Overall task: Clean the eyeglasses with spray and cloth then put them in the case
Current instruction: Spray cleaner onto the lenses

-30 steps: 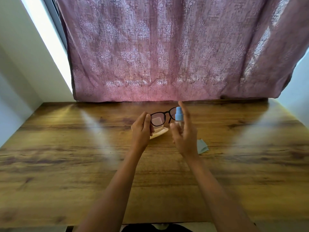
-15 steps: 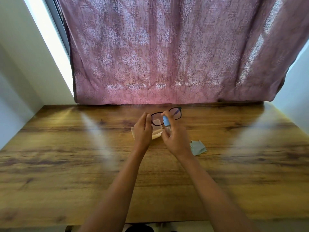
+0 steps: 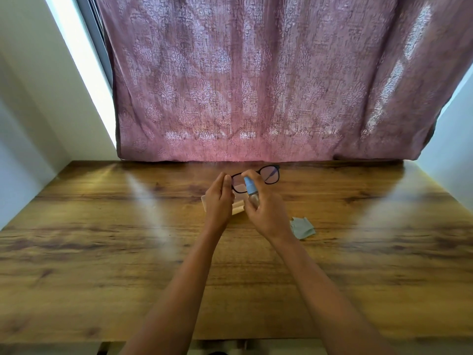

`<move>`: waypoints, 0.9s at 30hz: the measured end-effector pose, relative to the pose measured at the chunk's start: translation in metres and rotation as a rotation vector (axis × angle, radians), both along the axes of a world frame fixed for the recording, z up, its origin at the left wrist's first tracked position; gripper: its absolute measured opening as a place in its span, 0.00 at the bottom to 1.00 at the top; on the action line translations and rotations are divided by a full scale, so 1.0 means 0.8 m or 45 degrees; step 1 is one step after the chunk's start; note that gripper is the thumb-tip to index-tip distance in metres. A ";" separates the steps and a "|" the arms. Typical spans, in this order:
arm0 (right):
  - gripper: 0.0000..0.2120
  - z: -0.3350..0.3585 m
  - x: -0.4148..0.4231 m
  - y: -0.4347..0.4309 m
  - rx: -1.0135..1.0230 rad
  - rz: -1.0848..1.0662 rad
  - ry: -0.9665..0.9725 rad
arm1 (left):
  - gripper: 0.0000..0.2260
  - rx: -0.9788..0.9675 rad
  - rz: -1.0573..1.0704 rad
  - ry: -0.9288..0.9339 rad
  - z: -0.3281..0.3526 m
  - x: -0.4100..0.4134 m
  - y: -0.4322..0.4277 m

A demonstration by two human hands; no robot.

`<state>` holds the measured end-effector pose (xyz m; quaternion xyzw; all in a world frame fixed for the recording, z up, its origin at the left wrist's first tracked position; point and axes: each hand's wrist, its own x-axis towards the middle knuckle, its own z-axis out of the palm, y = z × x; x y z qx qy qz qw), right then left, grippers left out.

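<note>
Black-framed eyeglasses are held up above the wooden table, with my left hand gripping their left end. My right hand holds a small clear spray bottle with a blue top right in front of the left lens, its index finger on the top. A pale beige case lies on the table under my hands, mostly hidden. A light blue-green cloth lies on the table just right of my right wrist.
A pink patterned curtain hangs down to the table's far edge. White walls stand to the left and right. The table's near edge runs along the bottom of the view.
My right hand has brought the spray bottle from the glasses' right side leftward, in front of the left lens. The glasses stay held up by my left hand.
</note>
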<state>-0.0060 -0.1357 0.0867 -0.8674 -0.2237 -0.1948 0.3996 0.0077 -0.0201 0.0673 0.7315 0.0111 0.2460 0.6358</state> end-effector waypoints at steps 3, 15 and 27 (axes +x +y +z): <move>0.23 0.000 0.002 -0.002 -0.013 0.006 0.025 | 0.15 -0.025 -0.016 -0.010 -0.001 0.002 0.001; 0.24 0.010 0.024 -0.045 0.153 -0.130 0.023 | 0.14 -0.179 -0.081 0.023 -0.009 0.015 0.008; 0.23 0.001 0.028 -0.045 0.090 -0.094 0.063 | 0.13 -0.203 -0.116 0.021 -0.008 0.014 0.004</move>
